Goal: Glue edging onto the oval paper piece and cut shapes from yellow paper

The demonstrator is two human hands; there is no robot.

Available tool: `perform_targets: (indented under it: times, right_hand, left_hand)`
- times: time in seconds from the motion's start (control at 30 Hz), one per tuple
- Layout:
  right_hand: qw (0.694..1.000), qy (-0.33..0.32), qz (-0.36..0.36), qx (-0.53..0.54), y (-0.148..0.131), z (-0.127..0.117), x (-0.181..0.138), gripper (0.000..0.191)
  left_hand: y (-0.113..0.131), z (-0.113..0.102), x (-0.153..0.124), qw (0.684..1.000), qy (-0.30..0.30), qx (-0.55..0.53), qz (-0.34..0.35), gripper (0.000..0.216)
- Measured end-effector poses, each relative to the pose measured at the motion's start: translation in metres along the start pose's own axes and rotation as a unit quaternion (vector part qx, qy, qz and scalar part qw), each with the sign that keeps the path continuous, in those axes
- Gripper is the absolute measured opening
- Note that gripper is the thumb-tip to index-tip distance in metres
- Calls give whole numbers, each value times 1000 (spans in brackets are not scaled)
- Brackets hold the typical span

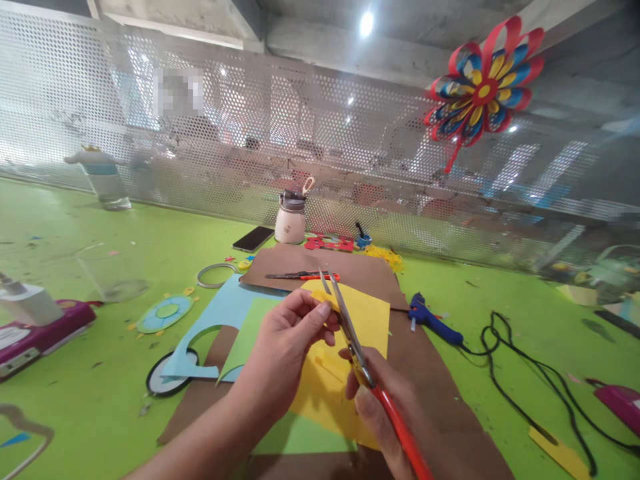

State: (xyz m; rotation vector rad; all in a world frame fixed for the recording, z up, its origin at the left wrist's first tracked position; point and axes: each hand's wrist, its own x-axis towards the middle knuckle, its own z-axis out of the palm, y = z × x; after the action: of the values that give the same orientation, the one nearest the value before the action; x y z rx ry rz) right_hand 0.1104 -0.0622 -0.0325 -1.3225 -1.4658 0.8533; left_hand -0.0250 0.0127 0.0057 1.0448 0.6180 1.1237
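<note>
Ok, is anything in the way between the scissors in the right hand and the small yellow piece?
Nothing visible: the open scissors are right at the small yellow piece, pinched in the left hand. That hand's thumb lies close to them, though.

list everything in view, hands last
table: 1, green, foreground
mesh wall: 1, grey, back
paper flower: 1, red-blue-yellow, upper right
lidded bottle: 1, white, back middle
other bottle: 1, white and clear, back left
phone: 1, black, back
cup: 1, clear, left
glue gun: 1, blue, right
power strips: 2, purple, both sides
cardboard: count unclear, brown, middle
paper sheets: several, blue-green-yellow, on cardboard
crafts and scraps: many, mixed, around cardboard
slim tool: 1, black and red, on cardboard
scissors: 1, red-handled, in right hand
left hand: 1, bare, middle, holding yellow piece
right hand: 1, bare, lower middle, holding scissors
</note>
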Motion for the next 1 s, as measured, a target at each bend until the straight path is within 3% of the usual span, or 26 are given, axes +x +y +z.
perform_targets:
  times: [1.0]
  right_hand:
    - [999,-30,17,20,3,-3,-1,59]
  left_hand:
    - [-2,0,0,1000,0,-18,6,13]
